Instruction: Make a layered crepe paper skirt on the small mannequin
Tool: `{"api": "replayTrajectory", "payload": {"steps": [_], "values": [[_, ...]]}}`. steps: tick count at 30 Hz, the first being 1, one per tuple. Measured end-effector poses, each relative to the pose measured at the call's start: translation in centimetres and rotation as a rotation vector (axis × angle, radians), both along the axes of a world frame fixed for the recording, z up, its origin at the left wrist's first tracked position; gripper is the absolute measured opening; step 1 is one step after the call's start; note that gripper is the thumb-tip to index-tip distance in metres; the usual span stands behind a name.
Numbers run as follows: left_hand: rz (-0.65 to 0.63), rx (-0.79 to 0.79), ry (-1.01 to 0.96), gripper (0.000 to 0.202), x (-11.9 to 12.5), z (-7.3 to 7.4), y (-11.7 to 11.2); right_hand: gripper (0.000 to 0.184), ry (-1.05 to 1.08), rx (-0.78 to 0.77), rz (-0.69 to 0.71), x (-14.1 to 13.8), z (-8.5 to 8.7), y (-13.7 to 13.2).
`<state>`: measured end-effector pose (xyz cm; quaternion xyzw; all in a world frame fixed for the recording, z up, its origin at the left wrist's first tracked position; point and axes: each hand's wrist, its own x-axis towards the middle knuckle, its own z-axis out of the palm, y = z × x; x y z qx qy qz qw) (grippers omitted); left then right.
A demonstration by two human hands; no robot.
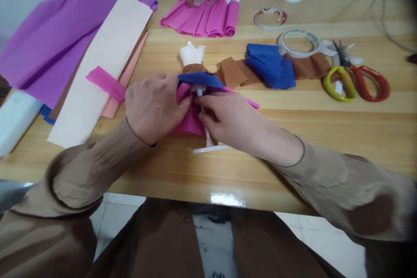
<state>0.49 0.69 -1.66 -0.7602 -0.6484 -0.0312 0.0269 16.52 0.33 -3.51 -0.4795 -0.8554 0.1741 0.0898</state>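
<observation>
A small white dress form (192,54) lies on its back on the table, its thin pole and flat base (210,149) pointing toward me. Brown and blue crepe paper (200,79) wraps its waist, with a pink crepe paper skirt (192,122) beneath. My left hand (156,106) is closed on the skirt's left side, the thumb pressing the pink paper near the pole. From the right, my right hand (233,117) reaches in with curled fingers pinching at the skirt's inside, beside the pole. Its fingertips are partly hidden by shadow and paper.
Right of the form lie brown and blue crepe paper (270,65), two tape rolls (299,43) and scissors (356,74). Crepe paper sheets (100,69) are stacked at left. Behind stands another form with a pink ruffled skirt (205,17). The table's front edge is near me.
</observation>
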Motion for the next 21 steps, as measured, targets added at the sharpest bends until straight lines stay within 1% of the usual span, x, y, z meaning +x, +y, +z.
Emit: {"api": "replayTrajectory", "payload": {"steps": [4,8,12,15,18,21], "values": [[0.037,0.017,0.075,0.039,0.1,-0.2,0.5,0.026,-0.050,-0.019,-0.020,-0.3,0.2,0.1],[0.049,0.032,0.039,0.040,-0.2,-0.4,1.2,0.027,-0.044,-0.006,-0.038,-0.5,0.2,0.2],[0.010,0.066,-0.024,0.038,-0.2,-0.8,1.2,0.026,-0.051,-0.004,-0.049,-0.5,0.3,0.2],[-0.032,0.122,-0.053,0.035,-0.1,-1.2,1.3,0.026,-0.055,-0.015,-0.041,-0.5,0.3,0.1],[-0.101,0.138,-0.019,0.034,0.1,-1.6,1.3,0.025,-0.033,-0.007,-0.022,-0.4,0.1,0.2],[-0.172,0.085,0.042,0.035,0.3,-1.5,0.9,0.022,-0.007,-0.012,-0.029,-0.2,-0.1,0.4]]}}
